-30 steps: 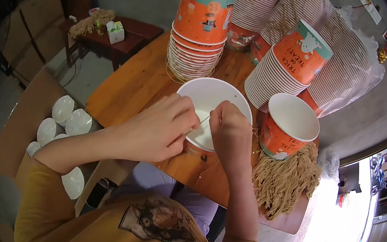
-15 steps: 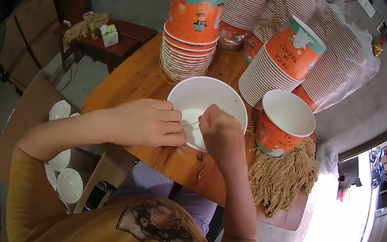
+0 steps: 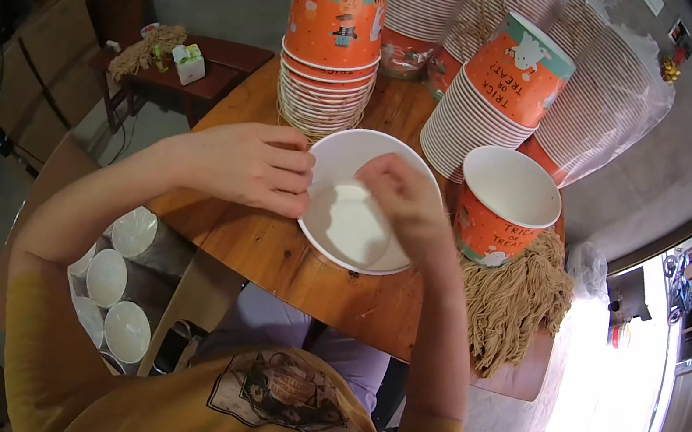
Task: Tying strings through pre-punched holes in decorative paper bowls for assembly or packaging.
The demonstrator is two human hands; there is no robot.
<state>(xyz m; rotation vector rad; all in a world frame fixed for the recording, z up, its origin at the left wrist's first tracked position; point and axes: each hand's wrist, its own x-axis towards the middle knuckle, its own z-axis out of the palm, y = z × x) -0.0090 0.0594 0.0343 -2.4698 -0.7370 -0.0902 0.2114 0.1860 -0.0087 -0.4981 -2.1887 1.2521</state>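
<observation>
white bowl (image 3: 353,226) sits tilted on the wooden table (image 3: 270,250), near its front edge. left hand (image 3: 251,166) curled around the bowl's left rim, fingers closed on it. right hand (image 3: 405,202) reaches into the bowl from the right, fingertips pinched together inside; whether they hold anything, cannot tell. open orange paper cup (image 3: 502,204) stands just right of the bowl. stack of orange cups (image 3: 332,46) behind the bowl. pile of tan fibre (image 3: 516,297) lies at the right table edge.
</observation>
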